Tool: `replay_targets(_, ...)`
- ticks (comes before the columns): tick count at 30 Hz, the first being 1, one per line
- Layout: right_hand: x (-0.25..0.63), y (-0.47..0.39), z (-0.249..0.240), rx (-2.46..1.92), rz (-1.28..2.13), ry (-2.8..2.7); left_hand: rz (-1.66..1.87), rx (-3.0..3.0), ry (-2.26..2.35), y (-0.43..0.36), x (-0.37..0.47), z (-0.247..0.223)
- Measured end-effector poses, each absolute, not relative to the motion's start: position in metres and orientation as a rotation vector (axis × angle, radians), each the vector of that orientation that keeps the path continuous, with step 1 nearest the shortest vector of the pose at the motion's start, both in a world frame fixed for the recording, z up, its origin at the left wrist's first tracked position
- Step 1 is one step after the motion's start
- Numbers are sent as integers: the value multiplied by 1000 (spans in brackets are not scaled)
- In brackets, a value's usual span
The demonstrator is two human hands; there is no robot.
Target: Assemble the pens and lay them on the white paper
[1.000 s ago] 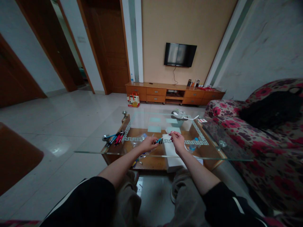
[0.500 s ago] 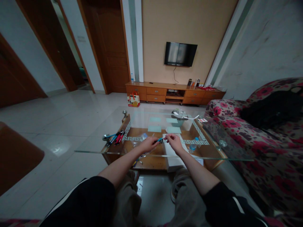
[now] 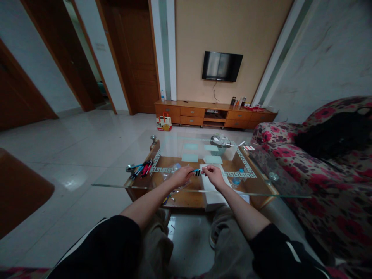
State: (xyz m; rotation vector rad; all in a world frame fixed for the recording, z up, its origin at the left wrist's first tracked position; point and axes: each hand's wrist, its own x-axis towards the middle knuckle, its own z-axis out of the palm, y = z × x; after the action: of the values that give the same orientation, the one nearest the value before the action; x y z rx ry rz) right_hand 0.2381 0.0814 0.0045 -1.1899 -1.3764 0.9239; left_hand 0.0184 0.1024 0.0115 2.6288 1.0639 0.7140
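Over the near part of the glass table (image 3: 116,174), my left hand (image 3: 182,175) is closed on a blue pen (image 3: 195,171) that points to the right. Small black pieces (image 3: 197,173) show beside the pen, between my hands. My right hand (image 3: 213,175) is closed in a pinch at the pen's right end; what its fingertips hold is too small to make out. A white box (image 3: 215,195) lies below my right hand. Blue, red and black pens (image 3: 143,169) lie in a bunch to the left.
A clear plastic bag (image 3: 170,174) lies by my left hand. To the right is a bottle with a blue cap (image 3: 237,177). A bowl (image 3: 221,142) holding plastic stands at the table's far side. A flowered sofa (image 3: 328,186) is at the right.
The fingers of both hands have shifted slightly around the blue pen, and a little more of the black pieces shows between them.
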Motion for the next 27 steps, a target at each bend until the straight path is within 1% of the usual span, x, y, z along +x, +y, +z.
replay_targets(9, 234, 75, 12, -1191, 937, -1371, 774, 2611, 1003, 107, 18, 7)
replay_targets(19, 233, 75, 13, -1200, 920, -1383, 743, 2637, 1035, 106, 19, 8)
replay_targets(27, 230, 73, 16, -1162, 934, -1397, 664, 2651, 1145, 95, 18, 18)
